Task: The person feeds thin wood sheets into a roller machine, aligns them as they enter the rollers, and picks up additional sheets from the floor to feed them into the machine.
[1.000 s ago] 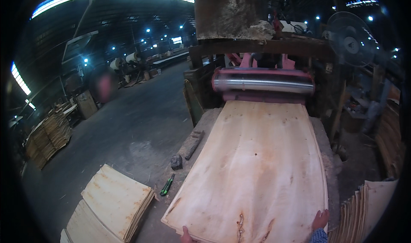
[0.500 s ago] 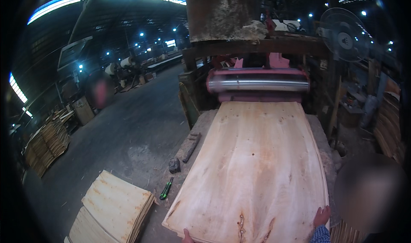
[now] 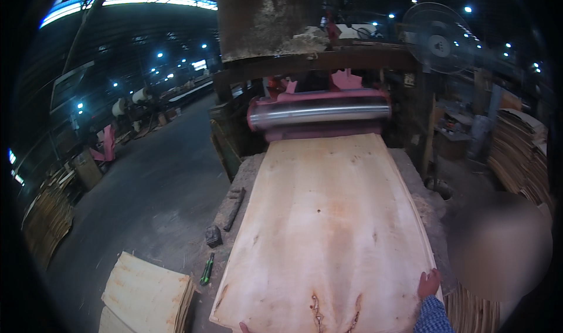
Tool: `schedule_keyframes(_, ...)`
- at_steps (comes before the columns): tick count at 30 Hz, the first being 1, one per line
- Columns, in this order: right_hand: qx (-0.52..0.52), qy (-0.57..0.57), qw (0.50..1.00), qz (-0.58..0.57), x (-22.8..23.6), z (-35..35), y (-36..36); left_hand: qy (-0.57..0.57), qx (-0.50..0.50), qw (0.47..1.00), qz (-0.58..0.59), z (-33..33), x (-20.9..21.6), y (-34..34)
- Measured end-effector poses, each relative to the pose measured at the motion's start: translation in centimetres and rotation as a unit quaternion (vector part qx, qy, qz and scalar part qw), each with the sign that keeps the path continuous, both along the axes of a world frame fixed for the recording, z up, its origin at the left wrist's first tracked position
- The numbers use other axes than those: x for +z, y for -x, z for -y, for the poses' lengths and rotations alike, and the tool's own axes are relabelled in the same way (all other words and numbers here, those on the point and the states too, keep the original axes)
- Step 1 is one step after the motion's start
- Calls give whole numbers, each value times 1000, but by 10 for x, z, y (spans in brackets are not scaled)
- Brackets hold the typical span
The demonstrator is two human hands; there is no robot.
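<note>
A broad, pale wood veneer sheet [image 3: 319, 233] with knots and brown cracks lies on a layered stack, its far end at a machine's shiny metal roller [image 3: 322, 111]. My right hand [image 3: 428, 283], below a blue checked sleeve, grips the sheet's right edge close to the near end. At the near left edge, my left hand [image 3: 244, 328] shows only a digit over the rim, the rest being out of the picture or hidden. On the ledge left of the stack rests a green and black utility knife [image 3: 206, 269].
A dark block [image 3: 213, 236] and a dark bar [image 3: 234, 208] lie farther along that ledge. More veneer piles stand at the lower left [image 3: 146, 292] and far right [image 3: 519, 148]. A blurred round patch hides part of the right side. A fan [image 3: 438, 42] stands beyond.
The whole view has swung right, so the machine and stack appear farther left. Both hands stay at the sheet's near edges, and the sheet looks unmoved against the roller.
</note>
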State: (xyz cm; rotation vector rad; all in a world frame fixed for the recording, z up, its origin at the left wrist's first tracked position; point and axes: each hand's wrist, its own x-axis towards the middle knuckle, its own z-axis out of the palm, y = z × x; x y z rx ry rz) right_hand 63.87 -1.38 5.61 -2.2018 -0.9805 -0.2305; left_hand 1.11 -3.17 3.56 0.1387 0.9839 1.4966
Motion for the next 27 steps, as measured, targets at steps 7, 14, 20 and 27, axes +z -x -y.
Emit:
schedule_keyframes(7,4,25,1000,-16,14,4,2,-11,-16,1000,16,-8,-30,10)
schedule_keyframes(14,-16,-1,999,-52,13,2,5,33,53,998,-21,-8,-10,-1)
schedule_keyframes(20,-7,38,998,-44,11,-1,3,-18,-2,1000,-9,-4,-48,19)
schedule_keyframes(27,-12,28,997,-70,23,1,8,14,-12,1000,-19,-6,-30,13)
